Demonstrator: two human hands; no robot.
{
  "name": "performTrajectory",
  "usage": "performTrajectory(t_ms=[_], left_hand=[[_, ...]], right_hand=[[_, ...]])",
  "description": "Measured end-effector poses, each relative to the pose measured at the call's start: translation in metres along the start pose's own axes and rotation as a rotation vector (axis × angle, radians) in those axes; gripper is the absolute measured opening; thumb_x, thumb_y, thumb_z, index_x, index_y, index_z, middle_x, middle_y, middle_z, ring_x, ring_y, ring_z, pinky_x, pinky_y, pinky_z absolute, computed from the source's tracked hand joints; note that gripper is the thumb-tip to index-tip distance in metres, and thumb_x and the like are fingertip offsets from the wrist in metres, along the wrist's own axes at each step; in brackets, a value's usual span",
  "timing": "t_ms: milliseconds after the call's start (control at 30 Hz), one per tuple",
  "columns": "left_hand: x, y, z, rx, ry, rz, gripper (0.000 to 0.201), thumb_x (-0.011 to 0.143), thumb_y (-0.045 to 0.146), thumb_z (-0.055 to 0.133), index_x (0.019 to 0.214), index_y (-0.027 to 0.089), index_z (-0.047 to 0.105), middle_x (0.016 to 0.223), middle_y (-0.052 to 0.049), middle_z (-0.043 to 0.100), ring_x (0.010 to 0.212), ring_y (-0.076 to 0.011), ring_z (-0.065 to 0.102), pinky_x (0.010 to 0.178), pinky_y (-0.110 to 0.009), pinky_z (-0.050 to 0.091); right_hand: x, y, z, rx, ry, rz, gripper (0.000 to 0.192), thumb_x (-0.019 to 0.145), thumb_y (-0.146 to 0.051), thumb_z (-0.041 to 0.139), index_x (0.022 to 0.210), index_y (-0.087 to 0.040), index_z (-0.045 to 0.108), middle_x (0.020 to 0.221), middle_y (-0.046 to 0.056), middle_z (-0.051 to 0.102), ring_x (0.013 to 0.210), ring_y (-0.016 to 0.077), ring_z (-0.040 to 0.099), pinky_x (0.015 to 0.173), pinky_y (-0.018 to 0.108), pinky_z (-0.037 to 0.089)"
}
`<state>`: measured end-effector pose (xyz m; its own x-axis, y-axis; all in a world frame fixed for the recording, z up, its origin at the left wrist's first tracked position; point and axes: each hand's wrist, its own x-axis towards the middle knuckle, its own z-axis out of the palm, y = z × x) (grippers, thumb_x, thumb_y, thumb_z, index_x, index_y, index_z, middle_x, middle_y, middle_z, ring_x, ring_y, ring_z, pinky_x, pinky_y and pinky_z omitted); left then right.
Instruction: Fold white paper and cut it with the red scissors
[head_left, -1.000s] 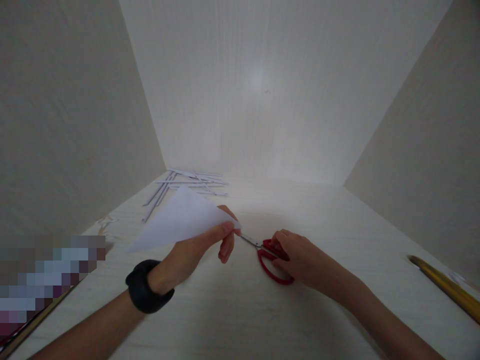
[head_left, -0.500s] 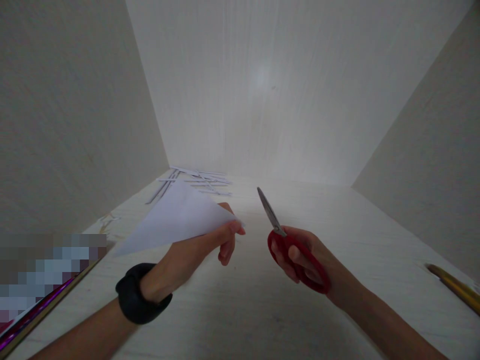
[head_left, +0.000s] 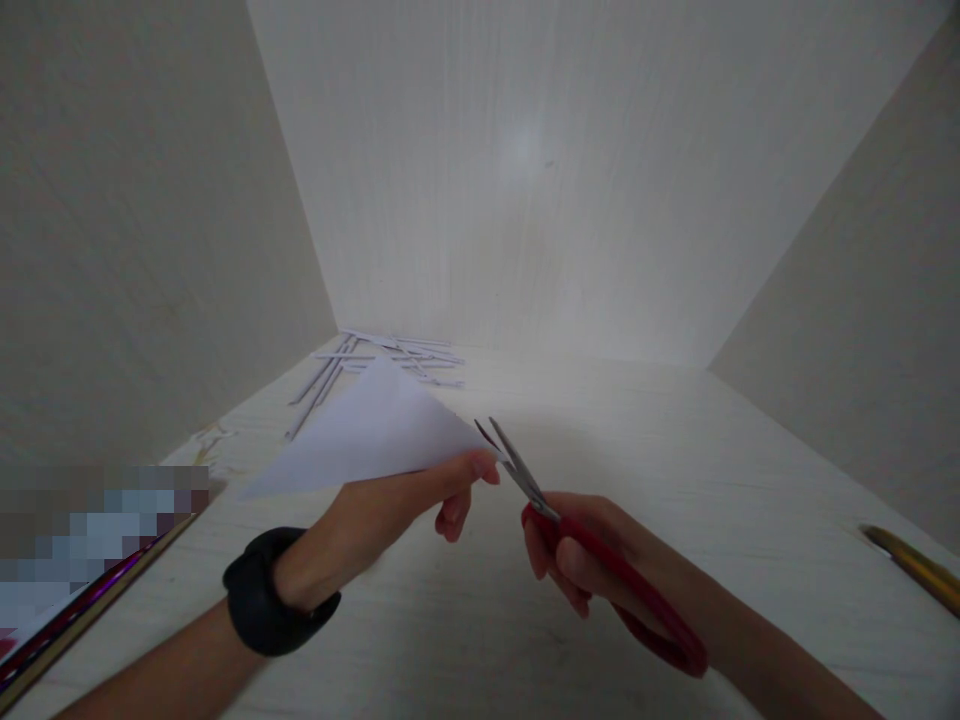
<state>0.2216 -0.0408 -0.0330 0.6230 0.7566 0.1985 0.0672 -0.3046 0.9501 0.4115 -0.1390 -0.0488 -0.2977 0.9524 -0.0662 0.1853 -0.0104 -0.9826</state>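
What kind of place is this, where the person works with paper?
Probably a plain craft desk closed in by pale panels: a light wooden tabletop, cut paper strips at the back, and hands holding a folded white paper and red-handled scissors.

hands [head_left: 390,520] x2 | scissors [head_left: 570,540] x1 | folded paper [head_left: 367,435] x1 | strip pile [head_left: 375,362] x1

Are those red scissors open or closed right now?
Open. The scissors in the right hand show two blades spread in a narrow V, tips at the corner of the white paper held by the left hand.
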Motion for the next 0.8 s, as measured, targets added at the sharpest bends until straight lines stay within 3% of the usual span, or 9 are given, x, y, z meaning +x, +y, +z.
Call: performTrajectory(t_ms=[133,533,800], left_hand=[[0.001,0.002,0.001,-0.085,-0.053,-0.065,0.031,0.083,0.04,0.057,0.059,0.023,0.066,0.04,0.003,0.054,0.038,-0.0121,0.045,0.043,-0.025,0.038],[0.001,0.001,0.002,-0.203,-0.06,-0.048,0.024,0.08,0.035,0.061,0.061,0.021,0.065,0.039,0.004,0.053,0.035,-0.0097,0.043,0.039,-0.024,0.033],[0.0,0.001,0.002,-0.246,-0.094,-0.069,0.021,0.079,0.033,0.061,0.062,0.021,0.066,0.041,0.004,0.053,0.035,-0.0094,0.043,0.037,-0.023,0.031]], right_hand=[[0.0,0.001,0.002,0.056,-0.014,0.008,0.06,0.07,-0.075,0.054,0.071,-0.015,0.053,0.063,-0.002,0.045,0.05,0.0078,0.039,0.046,0.02,0.035],[-0.003,-0.004,0.002,0.113,-0.027,0.04,0.056,0.071,-0.071,0.058,0.07,-0.015,0.055,0.057,-0.003,0.046,0.047,0.0074,0.041,0.044,0.019,0.035],[-0.002,-0.01,0.003,0.095,0.003,0.114,0.063,0.062,-0.078,0.058,0.065,-0.016,0.054,0.055,-0.003,0.044,0.045,0.0077,0.041,0.042,0.019,0.034]])
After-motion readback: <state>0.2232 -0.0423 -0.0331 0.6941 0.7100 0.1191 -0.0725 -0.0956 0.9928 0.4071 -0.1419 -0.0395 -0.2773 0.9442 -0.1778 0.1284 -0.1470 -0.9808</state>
